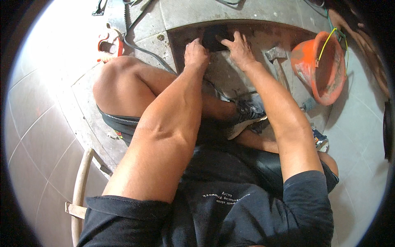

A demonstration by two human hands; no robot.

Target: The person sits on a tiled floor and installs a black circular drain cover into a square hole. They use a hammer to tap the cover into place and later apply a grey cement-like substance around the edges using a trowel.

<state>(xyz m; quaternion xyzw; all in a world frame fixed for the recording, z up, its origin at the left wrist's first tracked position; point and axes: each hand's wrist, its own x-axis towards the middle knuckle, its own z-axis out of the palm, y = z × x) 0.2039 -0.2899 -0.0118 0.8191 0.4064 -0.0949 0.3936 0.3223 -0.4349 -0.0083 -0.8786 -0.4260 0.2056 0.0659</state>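
Observation:
My left hand (pixel 196 54) is closed, with its fingertips at the left edge of a black square patch (pixel 214 38). Whether that patch is a hole or a dark piece, I cannot tell; anything pinched in the fingers is hidden. On the patch's other side, my right hand (pixel 240 50) has its thumb and fingers spread, the thumb reaching to the patch's edge. Both hands are inside a recess with a brown back wall (pixel 267 36). To the right of my right hand, a hammer-like tool (pixel 281 74) with a wooden handle lies on the recess floor.
An orange bucket (pixel 298 61) with a yellow handle lies tipped at the right. At the left are an orange-handled saw (pixel 110 46) and a dark cable (pixel 144 48). My shoe (pixel 249 111) is below the hands. A wooden frame (pixel 78 191) stands at lower left.

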